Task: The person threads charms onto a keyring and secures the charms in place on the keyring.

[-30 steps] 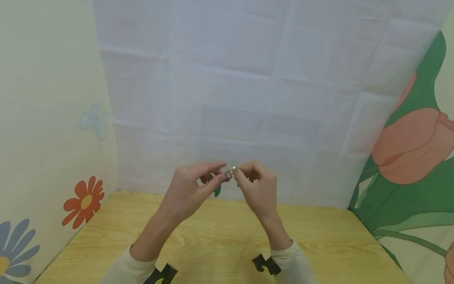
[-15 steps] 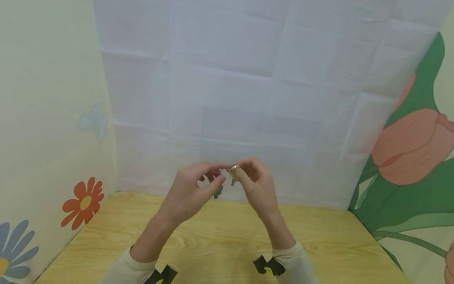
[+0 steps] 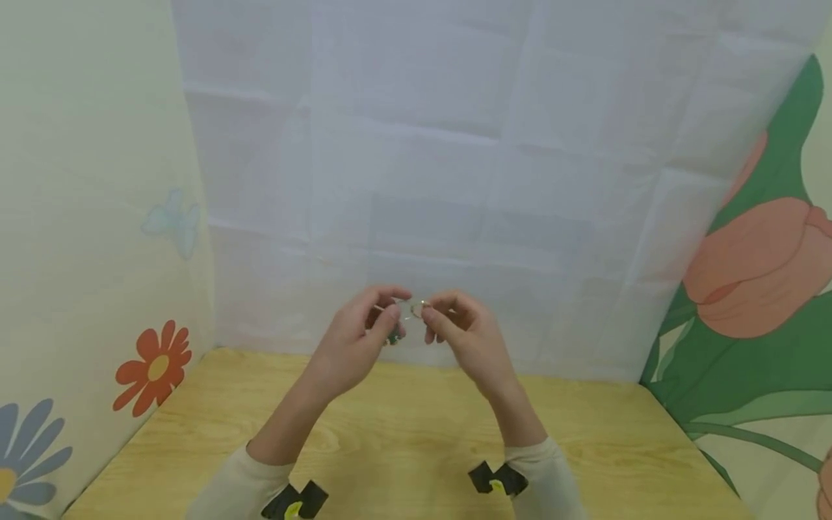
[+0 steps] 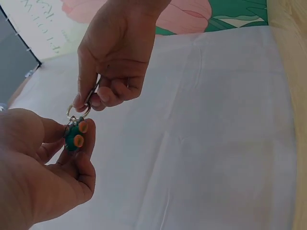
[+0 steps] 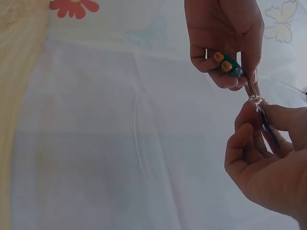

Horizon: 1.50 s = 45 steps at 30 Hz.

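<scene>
In the head view my left hand (image 3: pixel 354 339) and right hand (image 3: pixel 471 332) face each other above the table, with a metal key ring (image 3: pixel 416 310) between their fingertips. A small green keychain charm (image 4: pixel 73 136) with round orange parts hangs at the ring's end within my left hand, pinched between thumb and fingers near its link. In the right wrist view my right hand pinches the ring's other end, and a thin dark key (image 5: pixel 269 127) lies against its fingers. The fingers partly cover the key, so I cannot tell whether there is more than one.
A wood-grain table (image 3: pixel 403 433) spreads below the hands. A creased white cloth (image 3: pixel 416 180) hangs behind it. Printed flower panels stand at left (image 3: pixel 97 217) and right (image 3: pixel 747 289). Black wrist mounts (image 3: pixel 295 502) sit at both sleeves.
The metal piece between the hands turned, and the key that hung below the right fingertips is now out of sight in the head view. My hands drew slightly apart, leaving the ring showing between them.
</scene>
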Available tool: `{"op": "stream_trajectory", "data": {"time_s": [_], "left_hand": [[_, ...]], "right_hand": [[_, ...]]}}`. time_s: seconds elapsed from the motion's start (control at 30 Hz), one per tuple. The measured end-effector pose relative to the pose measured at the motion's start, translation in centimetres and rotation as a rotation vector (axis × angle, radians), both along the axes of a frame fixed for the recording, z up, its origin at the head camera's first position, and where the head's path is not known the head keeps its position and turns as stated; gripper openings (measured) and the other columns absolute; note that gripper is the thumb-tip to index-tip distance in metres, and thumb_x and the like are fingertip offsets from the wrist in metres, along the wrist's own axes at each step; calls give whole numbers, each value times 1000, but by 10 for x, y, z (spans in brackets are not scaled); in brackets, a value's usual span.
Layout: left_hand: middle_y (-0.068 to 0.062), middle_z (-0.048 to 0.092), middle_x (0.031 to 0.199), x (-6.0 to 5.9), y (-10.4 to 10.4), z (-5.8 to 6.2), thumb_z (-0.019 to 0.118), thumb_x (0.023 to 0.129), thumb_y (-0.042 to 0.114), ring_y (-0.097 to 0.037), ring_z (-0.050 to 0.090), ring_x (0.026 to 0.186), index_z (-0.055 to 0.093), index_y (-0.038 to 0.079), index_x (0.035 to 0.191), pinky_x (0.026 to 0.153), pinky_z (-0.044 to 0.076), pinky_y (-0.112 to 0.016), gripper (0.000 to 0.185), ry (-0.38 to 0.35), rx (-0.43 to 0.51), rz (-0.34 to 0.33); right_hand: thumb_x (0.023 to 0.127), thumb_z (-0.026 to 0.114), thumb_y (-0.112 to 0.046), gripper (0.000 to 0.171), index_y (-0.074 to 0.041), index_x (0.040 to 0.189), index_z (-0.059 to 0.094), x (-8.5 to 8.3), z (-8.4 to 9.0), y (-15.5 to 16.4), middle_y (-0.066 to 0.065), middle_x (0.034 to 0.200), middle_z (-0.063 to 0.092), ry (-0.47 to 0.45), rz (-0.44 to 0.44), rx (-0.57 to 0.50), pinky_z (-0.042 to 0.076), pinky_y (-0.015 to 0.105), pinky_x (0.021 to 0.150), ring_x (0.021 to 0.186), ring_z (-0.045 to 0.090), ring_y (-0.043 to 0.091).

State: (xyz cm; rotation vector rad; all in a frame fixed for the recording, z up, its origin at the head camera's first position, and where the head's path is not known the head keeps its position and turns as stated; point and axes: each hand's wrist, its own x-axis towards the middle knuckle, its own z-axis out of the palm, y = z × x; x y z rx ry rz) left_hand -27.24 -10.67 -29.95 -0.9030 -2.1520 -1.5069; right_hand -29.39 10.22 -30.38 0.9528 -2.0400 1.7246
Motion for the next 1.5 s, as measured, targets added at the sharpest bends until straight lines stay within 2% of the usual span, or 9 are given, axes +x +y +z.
{"op": "stream_trajectory", "data": {"time_s": [0.2, 0.4, 0.67, 0.87, 0.97, 1.07, 1.2, 1.3, 1.5], "left_hand": [[-9, 61, 108, -9, -2, -5, 55, 108, 26, -24, 63, 85, 61, 17, 130, 73, 53, -40, 24, -97, 53, -16], [-11, 64, 105, -31, -7, -24, 65, 103, 32, -26, 58, 85, 69, 14, 121, 67, 47, -35, 25, -223, 72, 40], [-11, 68, 98, -70, -22, -70, 66, 103, 23, -28, 62, 94, 72, 7, 119, 81, 49, -42, 24, -409, 79, 111], [-18, 68, 113, -90, -29, -114, 58, 104, 4, -29, 66, 101, 65, -5, 129, 94, 50, -52, 28, -503, -39, 68], [-20, 67, 112, -93, -28, -129, 57, 102, -2, -30, 68, 98, 63, -10, 129, 92, 52, -53, 28, -513, -109, 65], [-16, 68, 106, -93, -25, -136, 61, 99, -4, -28, 70, 93, 65, -11, 124, 85, 56, -46, 26, -527, -165, 103], [-10, 70, 95, -90, -23, -142, 68, 93, -3, -24, 70, 84, 70, -10, 114, 76, 58, -38, 22, -523, -252, 152], [-9, 71, 90, -88, -23, -146, 70, 91, -4, -23, 71, 79, 70, -11, 112, 71, 58, -35, 22, -528, -282, 149], [-15, 70, 97, -86, -23, -149, 66, 92, -5, -24, 71, 78, 64, -12, 122, 69, 59, -36, 30, -540, -308, 139]], "right_hand": [[98, 72, -20, 20, -4, 110, 69, -12, -3, 7, 15, 97, 66, 5, -23, -14, 52, 33, 68, 71, 64, 31], [97, 73, -18, 17, -6, 109, 73, -32, -21, 13, 13, 95, 67, -35, -71, 31, 51, 33, 65, 71, 63, 35], [99, 71, -14, 24, 2, 117, 71, -70, -71, 10, 10, 100, 71, -203, -107, 201, 55, 42, 72, 77, 68, 28], [95, 72, -5, 13, 4, 105, 73, -83, -108, 9, 11, 85, 72, -336, -149, 360, 56, 53, 71, 69, 69, 30], [93, 73, -5, 6, 1, 95, 74, -87, -120, 11, 6, 77, 70, -366, -154, 465, 57, 52, 69, 67, 68, 28], [93, 74, -4, 5, -1, 89, 74, -88, -127, 13, 4, 75, 68, -391, -150, 535, 57, 44, 65, 68, 66, 25], [92, 71, 1, 6, 1, 87, 74, -86, -134, 14, 7, 76, 69, -442, -157, 594, 57, 35, 62, 68, 66, 23], [93, 70, 3, 7, 1, 87, 74, -85, -138, 14, 8, 76, 70, -481, -173, 617, 57, 34, 63, 67, 67, 22], [92, 71, 0, 4, 1, 88, 73, -81, -140, 15, 8, 76, 68, -500, -210, 648, 57, 34, 64, 67, 67, 22]]}}
